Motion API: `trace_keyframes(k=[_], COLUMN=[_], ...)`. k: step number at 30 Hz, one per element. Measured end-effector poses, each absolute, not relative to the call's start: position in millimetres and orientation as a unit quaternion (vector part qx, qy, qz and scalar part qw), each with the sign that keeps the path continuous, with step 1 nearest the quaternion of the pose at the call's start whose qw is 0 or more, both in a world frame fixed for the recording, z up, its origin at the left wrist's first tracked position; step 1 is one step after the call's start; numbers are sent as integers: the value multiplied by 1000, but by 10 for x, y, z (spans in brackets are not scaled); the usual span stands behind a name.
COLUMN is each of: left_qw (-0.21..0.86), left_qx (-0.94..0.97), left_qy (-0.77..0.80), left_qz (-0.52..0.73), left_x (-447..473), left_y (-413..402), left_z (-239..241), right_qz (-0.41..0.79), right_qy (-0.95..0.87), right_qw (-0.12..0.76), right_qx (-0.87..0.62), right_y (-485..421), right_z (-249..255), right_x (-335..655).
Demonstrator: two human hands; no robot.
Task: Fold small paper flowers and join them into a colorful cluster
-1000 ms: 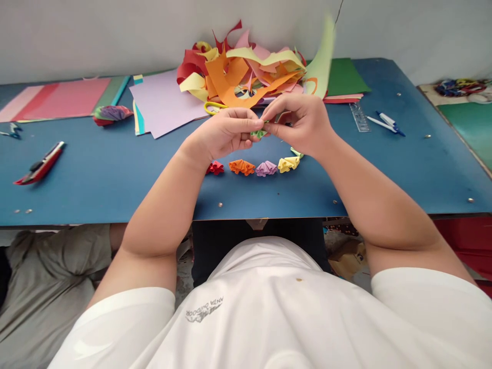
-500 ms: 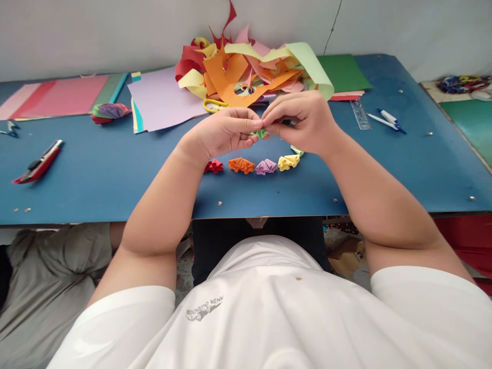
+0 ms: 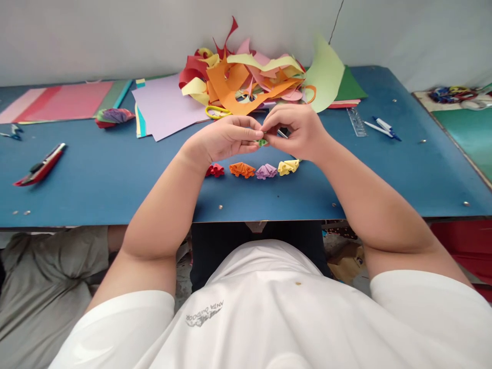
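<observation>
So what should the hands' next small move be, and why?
Probably a gentle pinch of the green paper piece by the right hand, with the left hand steadying it: both hands' fingertips meet there, and only a little of the piece shows.

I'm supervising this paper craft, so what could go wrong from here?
The small green paper piece, at the fingertips of the left hand and right hand, could crumple if squeezed too hard. The red folded paper, partly hidden by the left forearm, might get knocked unnoticed.
</observation>
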State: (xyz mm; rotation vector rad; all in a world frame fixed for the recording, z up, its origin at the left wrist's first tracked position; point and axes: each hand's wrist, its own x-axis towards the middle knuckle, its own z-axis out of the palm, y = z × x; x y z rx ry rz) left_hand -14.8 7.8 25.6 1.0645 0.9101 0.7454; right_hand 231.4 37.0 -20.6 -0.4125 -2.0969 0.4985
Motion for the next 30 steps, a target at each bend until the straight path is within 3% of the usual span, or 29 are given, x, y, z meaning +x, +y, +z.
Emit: trace_keyframes(k=[7,20,24,30], left_qw=[689,664,668,684], left_qx=[481,462,423,420], left_qy=[423,426,419,405], left_qz=[339,405,447,438], left_x=[-177,-109,-78,-54], left_y=[93,42,17,26], left_z=[228,248,288,215], right_qz=[189,306,241,102], right_qy=[-850,-789,-781,-839], right_qw=[447,466,510,447], right_qx=[-203,-257,-268,-291], right_y=[331,374,478,530], right_z=[-135,-212,-313,-436], right_x=[2323,2286,2326,2332])
